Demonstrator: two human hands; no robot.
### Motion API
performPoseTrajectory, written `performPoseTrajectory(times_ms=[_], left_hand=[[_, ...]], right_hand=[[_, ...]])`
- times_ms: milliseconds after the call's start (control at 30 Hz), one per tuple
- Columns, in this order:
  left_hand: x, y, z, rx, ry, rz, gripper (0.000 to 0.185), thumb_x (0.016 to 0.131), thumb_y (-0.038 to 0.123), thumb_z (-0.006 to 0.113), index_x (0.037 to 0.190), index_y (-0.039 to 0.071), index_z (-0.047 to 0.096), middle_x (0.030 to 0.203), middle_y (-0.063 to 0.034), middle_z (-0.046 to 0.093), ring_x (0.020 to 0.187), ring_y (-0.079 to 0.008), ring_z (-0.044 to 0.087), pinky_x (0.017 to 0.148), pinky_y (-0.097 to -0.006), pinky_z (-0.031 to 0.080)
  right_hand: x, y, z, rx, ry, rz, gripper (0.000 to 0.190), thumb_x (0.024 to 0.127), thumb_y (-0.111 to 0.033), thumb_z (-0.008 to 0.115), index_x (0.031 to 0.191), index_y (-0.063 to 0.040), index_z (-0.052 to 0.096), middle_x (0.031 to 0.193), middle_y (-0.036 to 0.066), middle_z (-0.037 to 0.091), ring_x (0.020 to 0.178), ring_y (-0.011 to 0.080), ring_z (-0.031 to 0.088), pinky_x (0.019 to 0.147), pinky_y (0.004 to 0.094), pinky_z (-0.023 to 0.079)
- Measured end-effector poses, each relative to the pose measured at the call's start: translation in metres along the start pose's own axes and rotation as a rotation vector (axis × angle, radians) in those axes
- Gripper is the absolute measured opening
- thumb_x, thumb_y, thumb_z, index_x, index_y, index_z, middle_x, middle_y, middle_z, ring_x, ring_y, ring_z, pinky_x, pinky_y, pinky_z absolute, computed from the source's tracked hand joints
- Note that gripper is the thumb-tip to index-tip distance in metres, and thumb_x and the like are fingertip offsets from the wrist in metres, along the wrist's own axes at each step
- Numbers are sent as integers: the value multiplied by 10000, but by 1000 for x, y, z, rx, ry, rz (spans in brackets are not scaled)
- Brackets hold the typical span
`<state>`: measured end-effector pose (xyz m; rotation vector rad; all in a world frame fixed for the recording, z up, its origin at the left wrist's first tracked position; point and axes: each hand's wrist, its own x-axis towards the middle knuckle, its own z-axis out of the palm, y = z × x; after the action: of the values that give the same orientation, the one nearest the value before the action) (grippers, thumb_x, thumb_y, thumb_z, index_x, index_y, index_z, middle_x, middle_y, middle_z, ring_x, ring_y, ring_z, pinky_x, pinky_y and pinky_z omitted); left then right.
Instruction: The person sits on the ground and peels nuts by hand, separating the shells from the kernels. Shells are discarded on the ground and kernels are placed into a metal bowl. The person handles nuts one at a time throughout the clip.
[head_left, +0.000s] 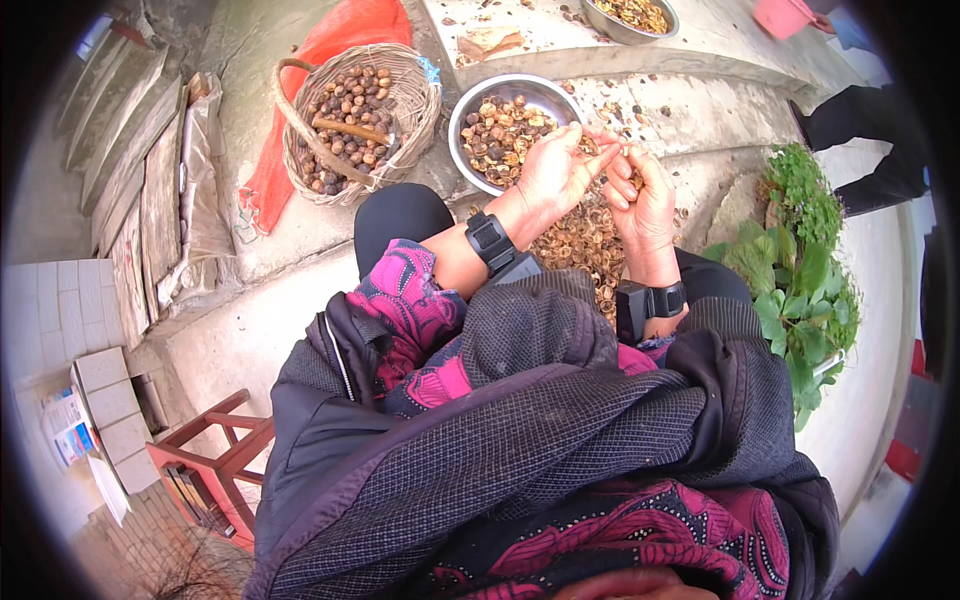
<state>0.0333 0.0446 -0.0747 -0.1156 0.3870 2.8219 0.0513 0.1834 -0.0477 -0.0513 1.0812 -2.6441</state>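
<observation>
My left hand (556, 166) is raised over the right rim of a steel bowl (459, 120) that holds cracked walnut pieces (495, 135). Its thumb and fingers pinch a piece of walnut (589, 139). Close beside it, fingertips nearly meeting, my right hand (642, 187) has its fingers curled around another piece of walnut shell (637, 180). Below both hands, a heap of broken walnut shells (577, 244) lies between my knees. To the left, whole walnuts (349, 97) and a wooden-handled tool (352, 130) sit in a wicker basket (416, 150).
A red mesh bag (274, 180) lies under the basket. Another metal bowl (626, 31) stands on the upper ledge. Leafy plants (806, 300) are at the right, near a person's dark-trousered legs (870, 146). Boards (161, 195) and a red wooden stool (214, 457) are at the left.
</observation>
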Motion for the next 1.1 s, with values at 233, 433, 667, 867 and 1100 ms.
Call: performPoseTrajectory(times_ms=[233, 433, 667, 867, 1100], left_hand=[[0, 0, 1, -46, 13, -51, 356, 1048, 217, 316, 1067, -85, 505, 1129, -218, 545, 1090, -308, 558, 1040, -413, 438], [-1, -1, -1, 98, -69, -1, 324, 1033, 169, 350, 1122, -98, 512, 1146, -213, 560, 1062, -295, 575, 991, -404, 471], [-2, -2, 1, 146, -61, 10, 313, 1028, 141, 353, 1104, -109, 525, 1101, -212, 582, 1031, -289, 591, 956, -391, 497], [-7, -5, 6, 195, -28, 29, 292, 1020, 124, 368, 1103, -108, 524, 1096, -206, 582, 1008, -279, 600, 935, -381, 507], [-4, -5, 3, 149, -85, -5, 274, 1022, 124, 363, 1110, -80, 524, 1082, -174, 587, 979, -250, 604, 911, -359, 517]], right_hand=[[5, 5, -4, -319, 205, -95, 140, 911, -145, 606, 949, -12, 626, 734, 39, 584, 506, 86, 426, 418, 203, 326], [10, 31, -5, -1247, 228, -660, 133, 791, -76, 745, 900, -20, 693, 862, 95, 713, 701, 136, 656, 691, 269, 529], [13, 33, -9, -1207, 275, -662, 140, 776, -71, 754, 891, -16, 696, 889, 111, 713, 711, 135, 654, 684, 264, 527], [15, 33, -9, -999, 274, -620, 121, 774, -53, 747, 878, -18, 696, 907, 110, 710, 691, 119, 641, 667, 254, 523], [10, 27, -3, -1379, 210, -821, 92, 769, -35, 717, 850, -47, 676, 739, 69, 652, 617, 136, 615, 608, 259, 513]])
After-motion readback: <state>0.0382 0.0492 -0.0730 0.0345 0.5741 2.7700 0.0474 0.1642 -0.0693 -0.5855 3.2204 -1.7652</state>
